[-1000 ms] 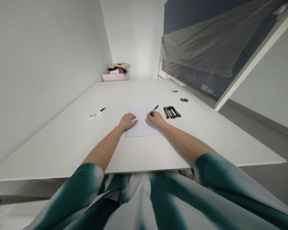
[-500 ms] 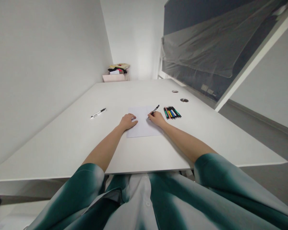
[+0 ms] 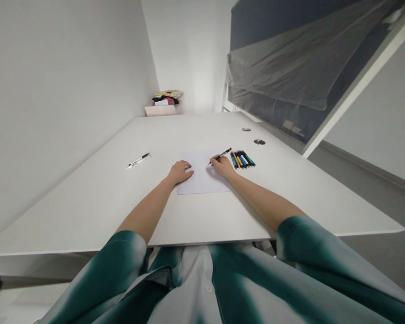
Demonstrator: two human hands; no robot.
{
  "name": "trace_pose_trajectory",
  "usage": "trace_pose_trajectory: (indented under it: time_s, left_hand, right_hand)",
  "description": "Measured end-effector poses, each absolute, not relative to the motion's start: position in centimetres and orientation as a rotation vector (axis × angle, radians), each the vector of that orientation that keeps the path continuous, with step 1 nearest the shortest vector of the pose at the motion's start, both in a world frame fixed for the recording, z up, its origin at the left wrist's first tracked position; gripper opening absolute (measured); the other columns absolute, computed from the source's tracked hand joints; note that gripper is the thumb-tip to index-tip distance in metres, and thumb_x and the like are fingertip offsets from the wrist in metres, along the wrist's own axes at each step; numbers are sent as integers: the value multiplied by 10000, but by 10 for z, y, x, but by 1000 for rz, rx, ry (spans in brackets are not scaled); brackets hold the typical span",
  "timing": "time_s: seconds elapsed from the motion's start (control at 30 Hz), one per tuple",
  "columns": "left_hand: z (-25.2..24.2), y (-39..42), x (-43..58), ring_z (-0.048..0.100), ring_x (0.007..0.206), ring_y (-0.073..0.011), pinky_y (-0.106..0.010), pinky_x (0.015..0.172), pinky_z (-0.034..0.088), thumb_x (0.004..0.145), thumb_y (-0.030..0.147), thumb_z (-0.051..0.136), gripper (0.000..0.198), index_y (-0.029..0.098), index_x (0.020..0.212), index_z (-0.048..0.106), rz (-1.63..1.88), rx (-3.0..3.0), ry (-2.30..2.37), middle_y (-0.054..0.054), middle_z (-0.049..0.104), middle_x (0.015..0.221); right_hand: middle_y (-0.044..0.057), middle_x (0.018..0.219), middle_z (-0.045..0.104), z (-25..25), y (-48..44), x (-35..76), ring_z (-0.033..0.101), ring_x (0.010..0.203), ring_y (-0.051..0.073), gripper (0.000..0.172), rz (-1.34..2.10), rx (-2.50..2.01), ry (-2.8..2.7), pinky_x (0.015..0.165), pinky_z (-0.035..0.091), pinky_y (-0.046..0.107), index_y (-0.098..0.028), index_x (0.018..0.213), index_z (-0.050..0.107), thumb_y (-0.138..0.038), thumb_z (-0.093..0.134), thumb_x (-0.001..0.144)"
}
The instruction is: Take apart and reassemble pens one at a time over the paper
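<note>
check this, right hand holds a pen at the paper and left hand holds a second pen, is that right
No: the left hand holds no pen; it rests on the sheet of paper. The second pen lies apart on the table, as the head view shows. The right hand holds a pen.

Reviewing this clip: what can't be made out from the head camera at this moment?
Head view only:
Sheet of paper: any marks are too small to tell, and the right hand covers part of it.
Black pen: the fingers hide its grip section.
Row of markers: any labels are too small to read.
Pile in the far corner: too small and distant to identify its items.
</note>
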State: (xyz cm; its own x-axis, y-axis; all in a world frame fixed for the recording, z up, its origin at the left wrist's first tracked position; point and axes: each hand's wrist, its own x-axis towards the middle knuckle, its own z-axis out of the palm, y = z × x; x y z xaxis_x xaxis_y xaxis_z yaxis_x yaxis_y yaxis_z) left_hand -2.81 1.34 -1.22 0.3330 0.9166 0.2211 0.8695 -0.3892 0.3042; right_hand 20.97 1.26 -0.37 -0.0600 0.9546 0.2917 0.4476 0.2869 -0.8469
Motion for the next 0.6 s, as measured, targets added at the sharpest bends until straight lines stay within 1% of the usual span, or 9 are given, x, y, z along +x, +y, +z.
trace_pose_trajectory:
  time_s: [0.13, 0.23, 0.33, 0.4, 0.5, 0.6]
  left_hand:
    - [-8, 9, -25, 589, 1174, -281, -435, 1069, 442, 829, 334, 601, 288, 199, 1059, 711, 630, 2517, 1646, -93, 678, 1221]
    - [-2, 2, -18, 593, 1169, -268, -434, 1065, 440, 856, 333, 587, 290, 189, 1079, 703, 782, 2564, 1572, -93, 694, 1194]
    - [2, -4, -9, 609, 1143, -259, -427, 1038, 452, 875, 360, 593, 322, 183, 1126, 689, 841, 2634, 1442, -93, 704, 1180]
    - [3, -6, -4, 618, 1127, -254, -427, 1023, 455, 893, 357, 581, 308, 187, 1126, 691, 846, 2673, 1378, -88, 713, 1168]
    - [3, -6, 0, 640, 1080, -245, -426, 999, 464, 923, 313, 538, 255, 192, 1058, 718, 829, 2704, 1335, -80, 734, 1119]
    - [3, -4, 0, 657, 1041, -244, -422, 980, 474, 929, 292, 524, 255, 184, 1009, 741, 802, 2717, 1340, -86, 748, 1074]
  right_hand:
    - [29, 671, 648, -5, 13, 208, 599, 670, 177, 154, 784, -1155, -1615, 657, 453, 276, -172, 763, 651, -318, 601, 778]
    - [20, 721, 663, -5, 10, 202, 602, 717, 176, 174, 869, -1058, -1624, 703, 470, 292, -183, 787, 659, -345, 647, 724]
    - [19, 786, 687, -2, 4, 196, 618, 790, 182, 192, 955, -1025, -1647, 767, 482, 310, -198, 809, 680, -362, 663, 711]
    - [20, 803, 696, 0, 0, 195, 623, 813, 182, 201, 1015, -1009, -1654, 785, 484, 313, -201, 823, 695, -369, 670, 716]
    - [24, 781, 696, 1, -3, 194, 619, 784, 176, 227, 1092, -971, -1639, 756, 479, 302, -191, 840, 709, -374, 692, 707]
    - [19, 710, 667, 1, 0, 195, 586, 698, 158, 284, 1164, -952, -1561, 673, 447, 280, -176, 828, 701, -419, 727, 683]
